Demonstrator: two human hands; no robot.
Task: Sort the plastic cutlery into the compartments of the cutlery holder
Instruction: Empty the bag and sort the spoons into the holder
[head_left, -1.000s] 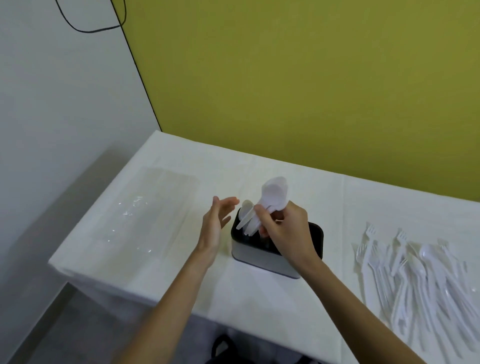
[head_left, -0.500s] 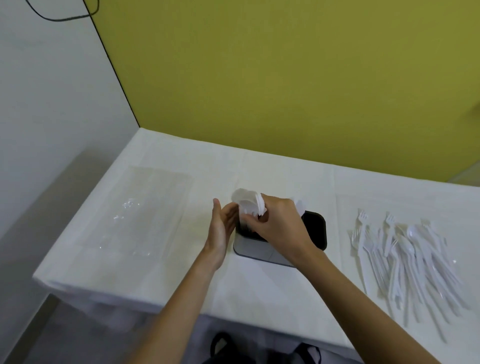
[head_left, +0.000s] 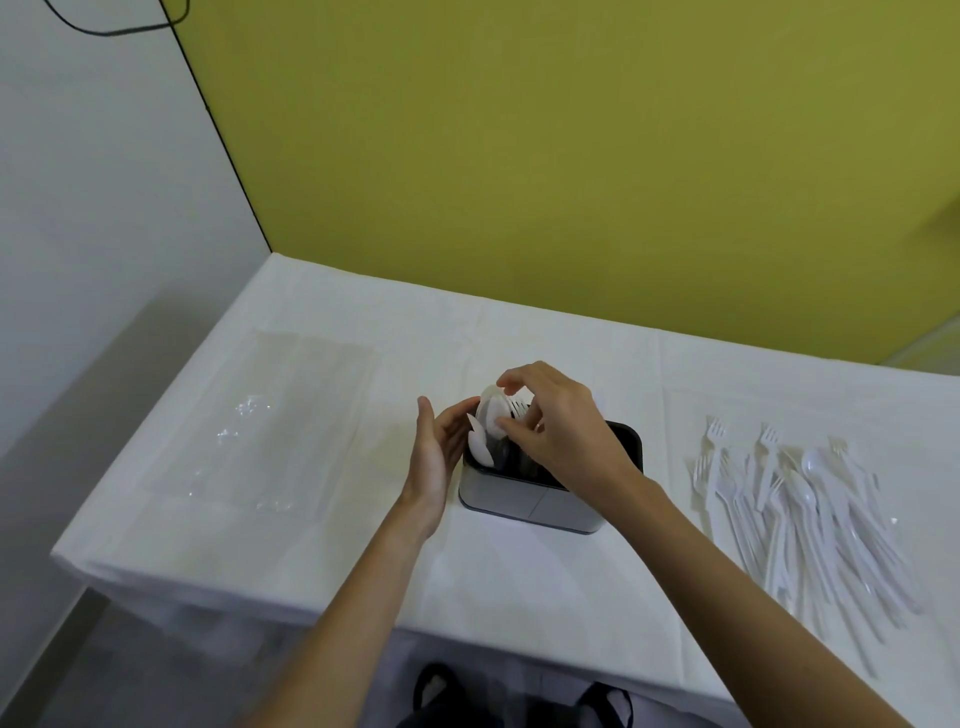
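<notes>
1. The right hand (head_left: 561, 436) pinches upright spoons (head_left: 491, 415) below its fingertips, in the cutlery holder's (head_left: 530, 506) left compartment.
2. The left hand (head_left: 436, 457), fingers straight, stands just left of them.
3. The loose cutlery (head_left: 800, 509) lies well right of the right hand, handles toward the person.

We count one cutlery holder (head_left: 524, 504) and two hands: left hand (head_left: 436, 457), right hand (head_left: 561, 431). At least two spoons (head_left: 491, 415) stand in the holder. The loose pile (head_left: 805, 519) overlaps too much for an exact tally — several forks, several spoons. One clear plastic sheet (head_left: 291, 415).
</notes>
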